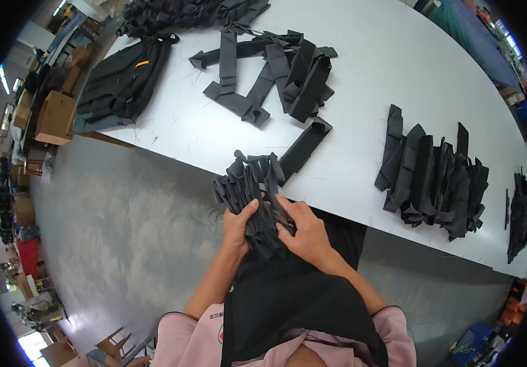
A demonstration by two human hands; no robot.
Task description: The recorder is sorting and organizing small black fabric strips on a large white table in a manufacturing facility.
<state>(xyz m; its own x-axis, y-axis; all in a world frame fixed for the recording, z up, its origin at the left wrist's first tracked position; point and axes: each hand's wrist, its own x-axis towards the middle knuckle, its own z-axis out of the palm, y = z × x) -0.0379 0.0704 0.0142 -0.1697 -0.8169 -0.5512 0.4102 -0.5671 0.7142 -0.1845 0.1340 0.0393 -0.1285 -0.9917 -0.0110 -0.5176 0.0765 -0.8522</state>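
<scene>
A gray, scuffed floor (135, 208) spreads beneath a cluttered workroom, cardboard boxes (55, 117) along its left side. A white table (361, 49), its surface dotted with stray threads, carries a heap of black strips (193, 13) at its far left, a black backpack (123, 82) at the left edge, loosely strewn strips (305, 92) at center and a stack of strips (425, 177) at right. A person in a black apron (300, 306) holds a bundle of dark strips (236, 183) just before the table's near edge. The left hand (237, 229) clasps it, thumb pressed on top; the right hand (306, 229) has thumb and forefinger parted at its side, any pinch impossible to tell.
</scene>
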